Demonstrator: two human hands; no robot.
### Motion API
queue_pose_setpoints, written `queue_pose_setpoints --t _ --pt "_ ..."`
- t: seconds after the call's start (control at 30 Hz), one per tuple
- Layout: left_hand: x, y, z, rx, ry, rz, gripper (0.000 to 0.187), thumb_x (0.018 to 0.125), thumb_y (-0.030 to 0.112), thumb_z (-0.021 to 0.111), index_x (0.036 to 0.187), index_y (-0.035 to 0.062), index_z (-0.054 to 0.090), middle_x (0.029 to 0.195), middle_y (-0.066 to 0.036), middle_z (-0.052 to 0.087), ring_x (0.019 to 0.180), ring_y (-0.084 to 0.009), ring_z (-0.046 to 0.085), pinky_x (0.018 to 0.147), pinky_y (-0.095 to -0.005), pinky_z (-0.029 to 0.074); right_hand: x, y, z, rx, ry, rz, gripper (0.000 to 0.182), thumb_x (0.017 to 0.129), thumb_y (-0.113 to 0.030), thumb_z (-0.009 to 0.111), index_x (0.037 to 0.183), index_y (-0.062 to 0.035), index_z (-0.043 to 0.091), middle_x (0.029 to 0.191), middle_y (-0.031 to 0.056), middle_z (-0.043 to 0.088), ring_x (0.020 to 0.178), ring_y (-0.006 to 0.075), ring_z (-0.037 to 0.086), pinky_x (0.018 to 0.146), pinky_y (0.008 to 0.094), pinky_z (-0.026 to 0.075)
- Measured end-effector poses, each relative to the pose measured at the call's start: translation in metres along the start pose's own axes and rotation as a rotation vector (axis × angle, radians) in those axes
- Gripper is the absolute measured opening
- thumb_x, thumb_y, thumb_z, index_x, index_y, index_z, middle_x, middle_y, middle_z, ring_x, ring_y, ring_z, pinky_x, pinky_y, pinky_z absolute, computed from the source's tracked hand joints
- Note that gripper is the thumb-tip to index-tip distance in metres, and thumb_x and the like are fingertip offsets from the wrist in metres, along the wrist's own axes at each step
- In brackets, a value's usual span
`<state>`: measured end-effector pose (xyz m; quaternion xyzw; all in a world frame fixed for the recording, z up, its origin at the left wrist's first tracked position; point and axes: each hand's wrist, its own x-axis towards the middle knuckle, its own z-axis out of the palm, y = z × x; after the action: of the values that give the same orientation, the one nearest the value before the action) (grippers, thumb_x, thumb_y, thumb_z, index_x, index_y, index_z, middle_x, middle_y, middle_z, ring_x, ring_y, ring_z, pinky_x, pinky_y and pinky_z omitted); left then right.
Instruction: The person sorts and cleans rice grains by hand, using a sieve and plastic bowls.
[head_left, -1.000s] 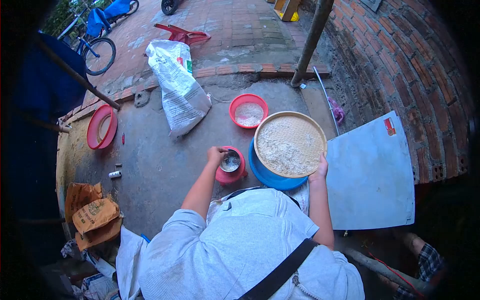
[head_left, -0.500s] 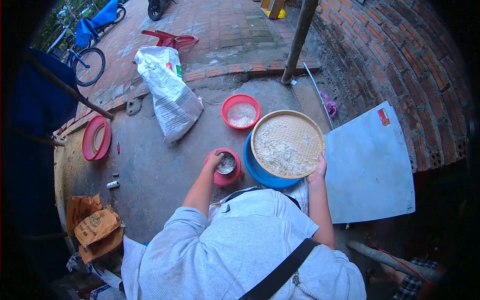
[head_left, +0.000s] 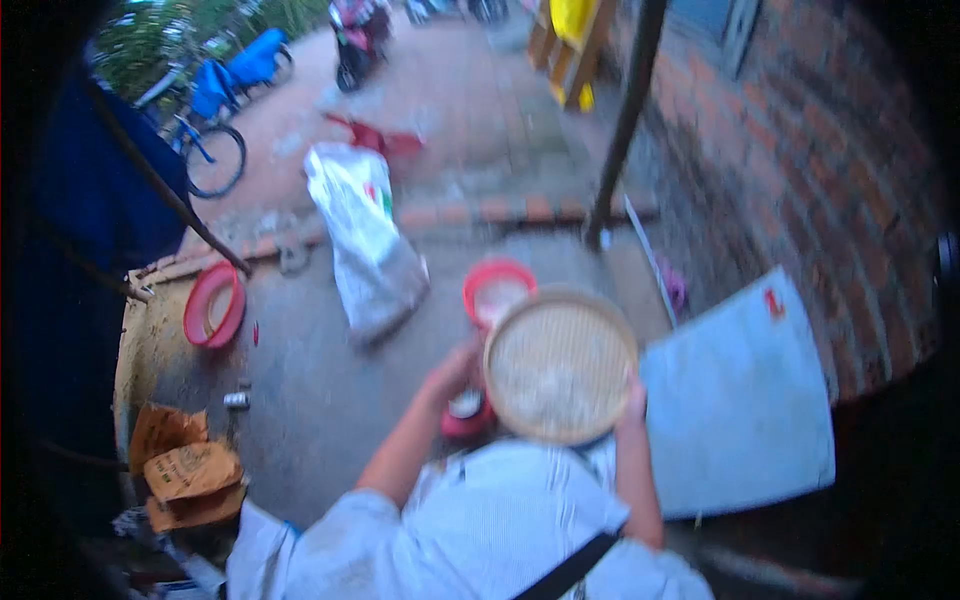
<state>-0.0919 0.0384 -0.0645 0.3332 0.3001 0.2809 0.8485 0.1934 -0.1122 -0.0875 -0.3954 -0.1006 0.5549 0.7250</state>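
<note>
The right hand (head_left: 632, 398) grips the near rim of a round woven sieve (head_left: 560, 366) holding pale grain, which sits in front of the body. The left hand (head_left: 452, 372) hovers just left of the sieve, above a small red tub (head_left: 466, 418); blur hides whether its fingers are spread or closed. The sieve looks light and stiff but easy to spill, best held at opposite rims. Beyond the hands lie a red bowl (head_left: 497, 290), a white sack (head_left: 365, 240), concrete floor (head_left: 300, 370) and a brick wall (head_left: 800, 170).
</note>
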Motion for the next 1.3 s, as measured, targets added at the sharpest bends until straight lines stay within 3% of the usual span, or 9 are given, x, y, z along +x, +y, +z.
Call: queue_pose_setpoints --t 0.1,0.3,0.47,0.7,0.77,0.8,0.9,1.03,1.3 --pt "-0.008 -0.001 0.028 0.112 0.084 0.162 0.045 0.094 0.025 0.047 0.135 0.0087 0.039 0.122 -0.005 0.053 0.105 -0.0143 0.054 0.088 -0.0310 0.045 0.002 -0.009 0.026 0.032 -0.004 0.047 0.051 0.091 -0.034 0.043 0.133 -0.0043 0.040 0.130 0.0153 0.048 0.118 0.0311 0.047 0.100 0.0468 0.037" --pt "-0.010 0.001 0.037 0.021 0.161 0.197 0.036 0.093 0.020 0.047 0.127 0.0061 0.045 0.106 -0.005 0.060 0.092 -0.0139 0.059 0.082 -0.0307 0.048 0.004 -0.016 0.014 -0.075 0.058 0.128 0.048 0.091 -0.032 0.046 0.128 -0.0010 0.044 0.123 0.0162 0.053 0.110 0.0303 0.054 0.095 0.0429 0.042" --pt "-0.004 0.006 0.033 -0.010 0.197 0.263 0.033 0.094 0.019 0.046 0.124 0.0039 0.046 0.103 -0.007 0.061 0.089 -0.0154 0.060 0.079 -0.0308 0.050 -0.012 -0.028 0.045 -0.278 0.139 -0.112 0.039 0.091 -0.022 0.053 0.123 -0.0006 0.046 0.110 0.0128 0.057 0.100 0.0199 0.056 0.087 0.0334 0.045" --pt "-0.015 0.020 0.057 -0.031 0.211 0.309 0.031 0.095 0.016 0.044 0.122 0.0022 0.046 0.104 -0.008 0.061 0.089 -0.0161 0.061 0.079 -0.0312 0.051 -0.014 -0.046 0.045 -0.680 0.150 -0.409 0.031 0.088 -0.010 0.054 0.118 -0.0019 0.050 0.103 0.0097 0.057 0.091 0.0160 0.057 0.080 0.0291 0.049" --pt "-0.015 0.021 0.059 -0.047 0.196 0.360 0.030 0.093 0.017 0.047 0.119 0.0015 0.049 0.100 -0.009 0.062 0.086 -0.0161 0.062 0.078 -0.0307 0.051 -0.033 -0.066 0.075 -1.160 0.328 -0.610 0.032 0.085 -0.007 0.057 0.115 -0.0031 0.052 0.104 0.0132 0.057 0.092 0.0208 0.057 0.081 0.0322 0.046" --pt "-0.014 0.019 0.059 -0.071 0.183 0.361 0.031 0.093 0.017 0.047 0.120 0.0014 0.048 0.101 -0.009 0.062 0.086 -0.0166 0.062 0.078 -0.0311 0.051 -0.031 -0.071 0.076 -1.370 0.308 -0.815 0.030 0.080 -0.003 0.058 0.110 -0.0044 0.056 0.103 0.0138 0.057 0.093 0.0279 0.056 0.082 0.0359 0.046" --pt "-0.011 0.014 0.058 -0.071 0.174 0.335 0.031 0.094 0.016 0.046 0.120 0.0012 0.048 0.101 -0.009 0.062 0.087 -0.0168 0.062 0.078 -0.0314 0.052 -0.027 -0.084 0.087 -1.713 0.103 -1.110 0.029 0.078 -0.001 0.058 0.107 -0.0040 0.059 0.103 0.0126 0.057 0.095 0.0318 0.054 0.084 0.0391 0.045" --pt "-0.010 0.007 0.068 -0.069 0.147 0.321 0.030 0.094 0.016 0.045 0.119 0.0010 0.047 0.100 -0.009 0.062 0.086 -0.0170 0.062 0.078 -0.0319 0.052 -0.017 -0.088 0.102 -1.732 -0.222 -0.990 0.027 0.080 -0.004 0.057 0.107 -0.0036 0.060 0.107 0.0126 0.057 0.102 0.0300 0.052 0.089 0.0382 0.043" --pt "-0.013 0.001 0.079 -0.125 0.185 0.270 0.029 0.096 0.015 0.040 0.118 -0.0010 0.048 0.101 -0.011 0.061 0.087 -0.0164 0.061 0.079 -0.0312 0.050 -0.013 -0.076 0.099 -1.756 -0.417 -0.905 0.027 0.079 -0.005 0.058 0.106 -0.0011 0.059 0.108 0.0157 0.058 0.102 0.0321 0.054 0.090 0.0385 0.043"
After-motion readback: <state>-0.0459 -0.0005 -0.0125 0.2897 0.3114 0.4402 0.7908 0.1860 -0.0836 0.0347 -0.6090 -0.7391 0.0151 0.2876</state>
